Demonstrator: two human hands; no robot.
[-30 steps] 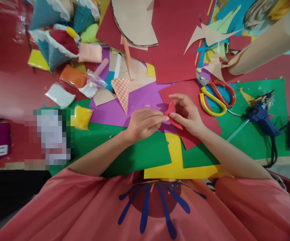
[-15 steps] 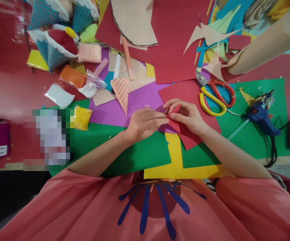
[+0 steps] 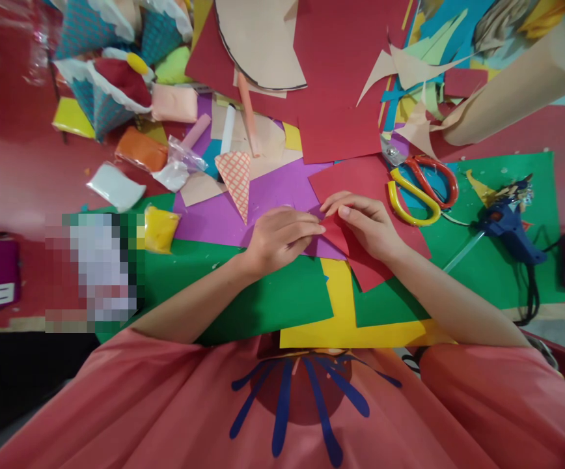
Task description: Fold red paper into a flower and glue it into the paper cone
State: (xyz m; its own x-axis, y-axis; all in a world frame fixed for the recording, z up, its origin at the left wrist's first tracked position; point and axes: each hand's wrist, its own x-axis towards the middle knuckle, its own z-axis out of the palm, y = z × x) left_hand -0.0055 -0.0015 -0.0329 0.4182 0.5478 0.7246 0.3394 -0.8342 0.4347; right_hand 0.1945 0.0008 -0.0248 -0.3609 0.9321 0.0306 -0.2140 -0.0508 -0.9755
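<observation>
Between my hands is a small piece of red paper (image 3: 337,236), its outline partly lost against the larger red sheet (image 3: 371,272) below. My left hand (image 3: 280,240) pinches the piece's left edge with fingers pressed together; the thumb is mostly hidden. Over its upper right side curls my right hand (image 3: 363,225), thumb and fingers bent round it. To the right of that hand lie scissors (image 3: 422,189) with one yellow and one red handle loop. A small paper cone (image 3: 237,181) with an orange lattice pattern rests on the purple sheet (image 3: 273,195), up and left of my left hand.
Green sheets (image 3: 263,293) and a yellow sheet (image 3: 338,293) cover the near table. A blue glue gun (image 3: 511,228) with a cord lies right. Wrapped clay packs (image 3: 140,148) and larger decorated cones (image 3: 99,98) crowd the left. A beige roll (image 3: 517,91) sits upper right.
The raised red fold under my right thumb has gone down out of sight. My right thumb has shifted up towards its fingers; my left hand has barely moved.
</observation>
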